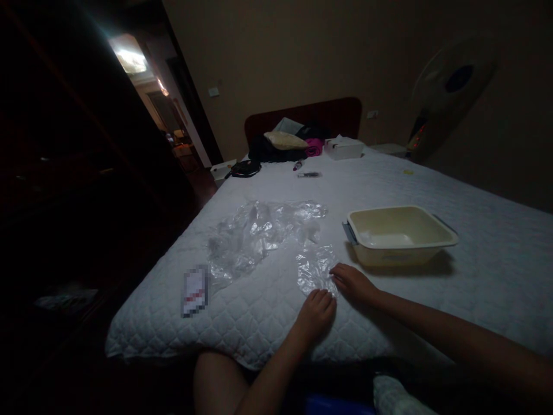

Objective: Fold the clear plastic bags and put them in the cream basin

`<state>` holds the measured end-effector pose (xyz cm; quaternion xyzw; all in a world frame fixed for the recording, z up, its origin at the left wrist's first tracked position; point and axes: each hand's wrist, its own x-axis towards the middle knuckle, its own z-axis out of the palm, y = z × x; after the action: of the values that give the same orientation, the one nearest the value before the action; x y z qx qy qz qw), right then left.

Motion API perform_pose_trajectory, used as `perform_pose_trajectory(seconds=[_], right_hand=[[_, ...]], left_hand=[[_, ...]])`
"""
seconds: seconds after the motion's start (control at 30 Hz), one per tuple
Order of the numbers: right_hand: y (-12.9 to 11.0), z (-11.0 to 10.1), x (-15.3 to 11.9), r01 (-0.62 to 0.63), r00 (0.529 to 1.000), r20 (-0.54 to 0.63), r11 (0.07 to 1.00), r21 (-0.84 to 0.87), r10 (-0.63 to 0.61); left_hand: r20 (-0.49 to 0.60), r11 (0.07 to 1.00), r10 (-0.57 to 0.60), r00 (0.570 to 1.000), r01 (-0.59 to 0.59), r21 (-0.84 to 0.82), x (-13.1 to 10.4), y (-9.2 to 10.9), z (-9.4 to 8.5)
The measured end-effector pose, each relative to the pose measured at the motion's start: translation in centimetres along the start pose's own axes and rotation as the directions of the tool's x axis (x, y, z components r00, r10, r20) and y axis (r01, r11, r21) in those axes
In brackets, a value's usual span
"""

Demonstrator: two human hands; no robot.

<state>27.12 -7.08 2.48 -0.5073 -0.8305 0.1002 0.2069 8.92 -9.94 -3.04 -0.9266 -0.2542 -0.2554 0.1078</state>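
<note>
A small clear plastic bag (pixel 313 265) lies flat on the white quilted bedding, its film creased and shiny. My left hand (pixel 317 314) is at its near edge, fingers held together and curled down onto the film. At the bag's right edge is my right hand (pixel 355 283), its fingertips closed on the plastic; the exact grip is hard to see in the dim light. Just beyond and to the left spreads a heap of crumpled clear plastic bags (pixel 259 227). A cream plastic basin (pixel 406 253) with grey handles stands to the right of the small bag, beyond my right hand.
A pixelated flat item (pixel 195 291) lies near the bed's left corner. Further back are a dark round item (pixel 246 168), a white tissue box (pixel 344 148), a cushion (pixel 285 140) and dark fabric. A standing fan (pixel 458 80) is at the right wall.
</note>
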Motion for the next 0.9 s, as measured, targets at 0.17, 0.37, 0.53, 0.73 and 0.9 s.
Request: perform_pose_trajectory(seconds=[0.17,0.37,0.53,0.73,0.9], right_hand=[[0.3,0.5,0.1,0.000,1.000,0.001,0.999,-0.050,0.000],[0.1,0.5,0.5,-0.015,1.000,0.008,0.998,-0.061,0.015],[-0.4,0.1,0.6,0.012,0.999,0.043,0.998,-0.057,-0.009],[-0.6,0.0,0.9,0.028,0.998,0.065,0.997,-0.066,-0.023],[-0.2,0.0,0.8,0.023,1.000,-0.018,0.998,-0.054,-0.024]], left_hand=[[0.006,1.000,0.011,1.000,-0.011,0.012,0.1,-0.1,0.0],[-0.033,0.999,-0.008,0.999,0.010,0.038,-0.1,0.1,0.0],[-0.061,0.997,-0.015,0.998,0.019,0.068,-0.5,0.0,0.7],[-0.023,0.998,-0.064,0.998,0.065,0.023,-0.4,0.0,0.9],[-0.028,0.998,-0.058,0.998,0.059,0.022,-0.4,0.0,0.7]])
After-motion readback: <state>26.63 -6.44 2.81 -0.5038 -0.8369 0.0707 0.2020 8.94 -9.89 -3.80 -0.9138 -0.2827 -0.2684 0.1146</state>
